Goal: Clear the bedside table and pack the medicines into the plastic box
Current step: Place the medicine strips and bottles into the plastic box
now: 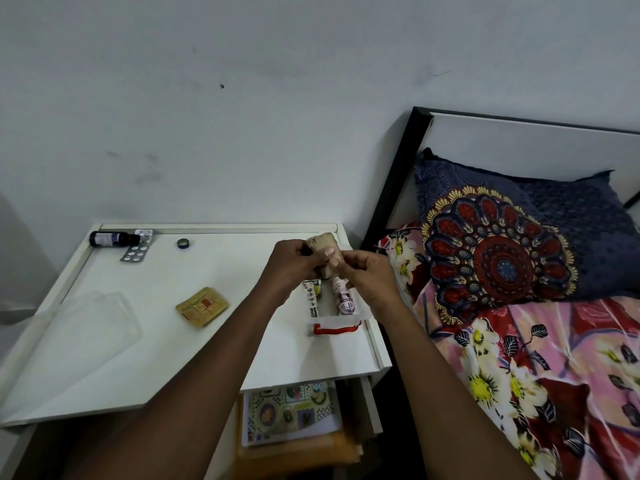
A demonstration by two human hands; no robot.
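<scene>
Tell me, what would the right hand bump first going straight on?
Probably the left hand, since the right hand points at it across the beige roll both hold; depth is unclear.

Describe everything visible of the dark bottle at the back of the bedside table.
The dark bottle lies on its side in the back left corner of the white bedside table, just in front of the raised rear rim. It looks like dark glass or plastic, with a pale label round its body whose print is too small to read. Its narrower cap end points right and meets or nearly meets the silver blister strips. Nothing holds it.
</scene>
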